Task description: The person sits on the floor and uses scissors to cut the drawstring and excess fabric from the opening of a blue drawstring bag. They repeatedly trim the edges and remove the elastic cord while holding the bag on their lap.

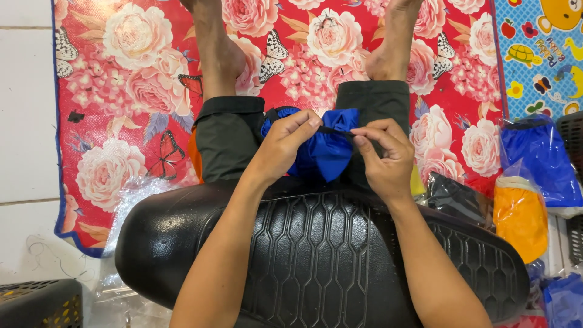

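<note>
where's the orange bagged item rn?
Head view, right side: the orange bagged item lies just off the black seat's right end, below a blue bagged item, right of a black bagged one.

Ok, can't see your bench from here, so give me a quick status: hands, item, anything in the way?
Left hand and right hand both pinching blue fabric pouch by its black cord. Black seat under forearms. Nothing blocking.

Home floor workspace, floral mat (127, 79), white tiles (24, 121), bagged fabric goods (537, 158)
</note>
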